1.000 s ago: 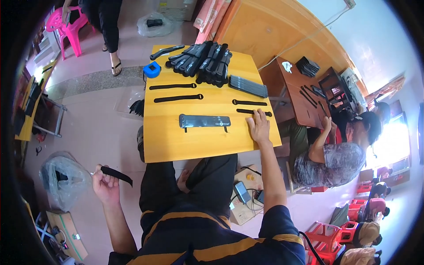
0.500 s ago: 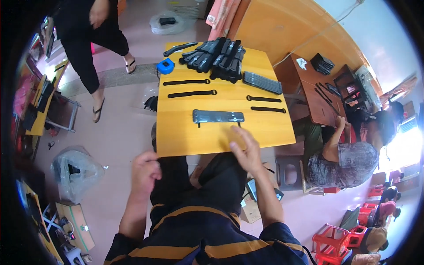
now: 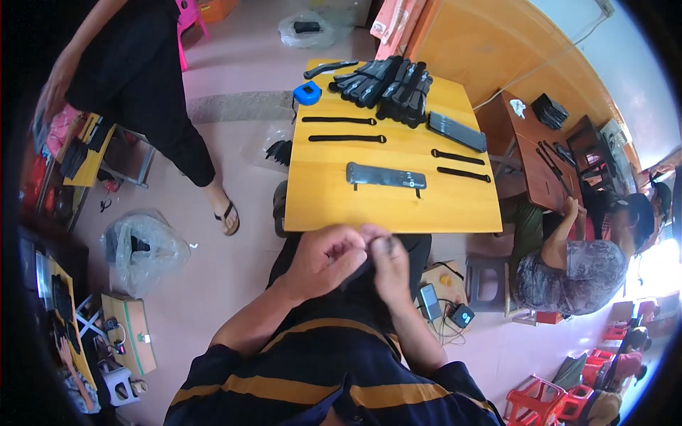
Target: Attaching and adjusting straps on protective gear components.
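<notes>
My left hand (image 3: pixel 327 261) and my right hand (image 3: pixel 388 268) meet over my lap, just off the near edge of the yellow table (image 3: pixel 320 209). Both have their fingers curled in a pinch; whatever is between them is too small and blurred to make out. Closest to them on the tabletop lies a flat dark pack in clear wrap (image 3: pixel 386 176), with two short black tabs under its near edge. Pairs of black straps with looped ends lie beyond it, one pair at the left (image 3: pixel 347 138) and another at the right (image 3: pixel 463 174).
At the table's back are a heap of bundled black straps (image 3: pixel 387 89), a stack of flat dark packs (image 3: pixel 457 132) and a blue tape measure (image 3: pixel 307 93). A person walks at the left; another sits at a brown table (image 3: pixel 522 142). Plastic bags (image 3: pixel 145 255) lie on the floor.
My hands have come together from apart, the right one drawing back from the table. The view has shifted, and the walking person at the left has come nearer.
</notes>
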{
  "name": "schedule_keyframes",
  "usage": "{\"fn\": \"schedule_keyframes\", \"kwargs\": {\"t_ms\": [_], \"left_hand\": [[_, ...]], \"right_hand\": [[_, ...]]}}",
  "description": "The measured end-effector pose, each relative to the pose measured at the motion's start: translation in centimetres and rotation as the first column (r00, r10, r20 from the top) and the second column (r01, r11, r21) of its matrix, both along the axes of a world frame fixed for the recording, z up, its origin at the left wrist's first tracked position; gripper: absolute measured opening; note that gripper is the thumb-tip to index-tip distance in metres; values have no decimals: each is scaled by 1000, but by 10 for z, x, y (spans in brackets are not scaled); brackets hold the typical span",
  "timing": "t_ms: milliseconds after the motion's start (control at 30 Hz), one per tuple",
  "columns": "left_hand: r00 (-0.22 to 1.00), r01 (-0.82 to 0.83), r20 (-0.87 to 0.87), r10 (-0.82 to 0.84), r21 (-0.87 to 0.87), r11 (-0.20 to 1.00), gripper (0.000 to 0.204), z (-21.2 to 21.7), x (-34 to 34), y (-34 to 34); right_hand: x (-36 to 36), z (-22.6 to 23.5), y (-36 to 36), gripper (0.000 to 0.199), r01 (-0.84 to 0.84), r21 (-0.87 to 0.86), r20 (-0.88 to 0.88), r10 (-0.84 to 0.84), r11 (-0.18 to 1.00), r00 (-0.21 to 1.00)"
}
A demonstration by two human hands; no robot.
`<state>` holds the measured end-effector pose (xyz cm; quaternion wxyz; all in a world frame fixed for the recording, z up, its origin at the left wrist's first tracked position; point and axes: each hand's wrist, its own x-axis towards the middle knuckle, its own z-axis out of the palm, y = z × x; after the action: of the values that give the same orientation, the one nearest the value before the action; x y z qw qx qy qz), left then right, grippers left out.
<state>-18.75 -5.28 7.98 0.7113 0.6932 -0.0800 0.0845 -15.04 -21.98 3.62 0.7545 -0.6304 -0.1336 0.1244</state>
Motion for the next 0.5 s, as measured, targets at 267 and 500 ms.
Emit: {"fn": "schedule_keyframes", "kwargs": {"t_ms": [267,500], "left_hand": [[977,-163,-103,189,220,962,30,-43,-8,5],[900,33,-427,-91,-140,990,20,-58,-6,1]], "right_hand": [[37,3,-26,53,184,587,-317,15,788,948],[39,5,-31,55,139,697,-271,79,703,959]]}}
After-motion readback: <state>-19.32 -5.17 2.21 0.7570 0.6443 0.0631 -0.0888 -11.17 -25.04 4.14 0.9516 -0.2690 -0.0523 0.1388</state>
